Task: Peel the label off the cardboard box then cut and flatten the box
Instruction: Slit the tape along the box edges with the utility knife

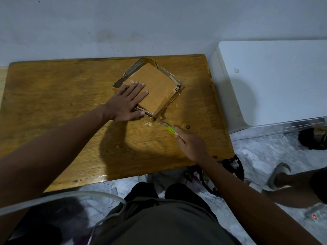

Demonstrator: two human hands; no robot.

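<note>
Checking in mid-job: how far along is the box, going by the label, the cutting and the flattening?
Done: most of the label looks stripped from the brown cardboard box; only a small white scrap remains at its right corner. The flaps already splay out.
In hand: the left hand presses the box flat on the wooden table while the right hand holds a green-handled cutter at its near corner.
Left: finish cutting and flatten fully.

wooden table [53,106] | white appliance [276,78] right | grey wall [123,23] | marble floor [265,156]
</note>
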